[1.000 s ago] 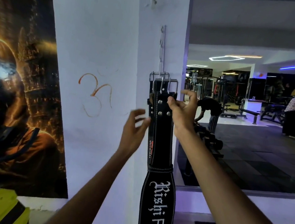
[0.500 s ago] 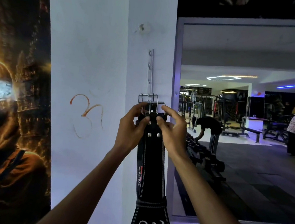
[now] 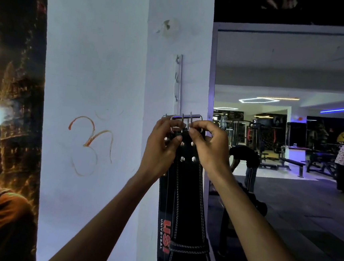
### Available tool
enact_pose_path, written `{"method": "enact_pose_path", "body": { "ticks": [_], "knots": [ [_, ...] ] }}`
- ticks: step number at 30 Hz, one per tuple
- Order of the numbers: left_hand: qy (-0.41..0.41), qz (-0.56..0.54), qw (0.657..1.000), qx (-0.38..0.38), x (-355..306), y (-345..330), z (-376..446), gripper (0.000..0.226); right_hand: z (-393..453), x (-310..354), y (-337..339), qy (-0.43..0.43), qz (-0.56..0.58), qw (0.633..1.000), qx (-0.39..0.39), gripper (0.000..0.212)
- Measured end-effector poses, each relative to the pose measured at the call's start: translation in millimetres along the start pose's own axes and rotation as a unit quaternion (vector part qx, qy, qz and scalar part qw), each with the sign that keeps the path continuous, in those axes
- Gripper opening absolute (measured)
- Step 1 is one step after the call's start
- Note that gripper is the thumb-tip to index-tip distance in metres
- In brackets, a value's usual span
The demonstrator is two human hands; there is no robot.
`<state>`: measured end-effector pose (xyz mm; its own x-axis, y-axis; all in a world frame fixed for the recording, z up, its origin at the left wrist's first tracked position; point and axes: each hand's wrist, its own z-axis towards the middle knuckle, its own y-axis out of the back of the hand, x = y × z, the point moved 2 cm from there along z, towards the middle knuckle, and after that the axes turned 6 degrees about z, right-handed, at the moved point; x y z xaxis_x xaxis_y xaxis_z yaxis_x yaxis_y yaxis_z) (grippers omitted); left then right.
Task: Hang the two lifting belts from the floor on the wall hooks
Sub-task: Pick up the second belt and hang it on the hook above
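Two black lifting belts hang overlapped down the white pillar, below a vertical metal hook rail (image 3: pixel 178 83). The front belt (image 3: pixel 186 194) has white stitching, rivets and a steel buckle (image 3: pixel 185 119) at its top. Behind it, the rear belt (image 3: pixel 163 233) shows red "USI" lettering along its left edge. My left hand (image 3: pixel 161 148) grips the front belt's top from the left, thumb on the leather. My right hand (image 3: pixel 205 145) pinches the buckle prongs from the right. Which hook bears each buckle is hidden by my fingers.
The white pillar (image 3: pixel 100 82) has an orange symbol drawn on it, with a dark poster (image 3: pixel 8 116) to its left. A large wall mirror (image 3: pixel 290 140) on the right reflects the gym, benches and two people.
My left hand came off the wall side and closed on the belt top. Both hands now hold the buckle end just under the rail. The camera tilted up.
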<state>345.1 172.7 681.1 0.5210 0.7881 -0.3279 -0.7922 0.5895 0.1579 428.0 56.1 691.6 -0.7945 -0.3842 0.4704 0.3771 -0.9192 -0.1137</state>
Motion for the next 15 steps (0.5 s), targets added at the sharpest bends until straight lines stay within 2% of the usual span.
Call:
{"method": "enact_pose_path", "body": {
  "ticks": [8, 11, 15],
  "knots": [
    [-0.016, -0.033, 0.999, -0.012, 62, -2, 73, 0.033, 66, -36, -38, 0.056, -0.021, 0.998, -0.032, 0.007],
    [-0.002, -0.055, 0.998, -0.022, 74, -4, 99, 0.028, 90, -51, -49, 0.043, -0.001, 0.998, -0.053, 0.007],
    [0.051, -0.054, 0.995, -0.072, 96, -7, 142, 0.041, 123, -65, -67, 0.044, 0.014, 0.997, -0.057, 0.008]
  ]
}}
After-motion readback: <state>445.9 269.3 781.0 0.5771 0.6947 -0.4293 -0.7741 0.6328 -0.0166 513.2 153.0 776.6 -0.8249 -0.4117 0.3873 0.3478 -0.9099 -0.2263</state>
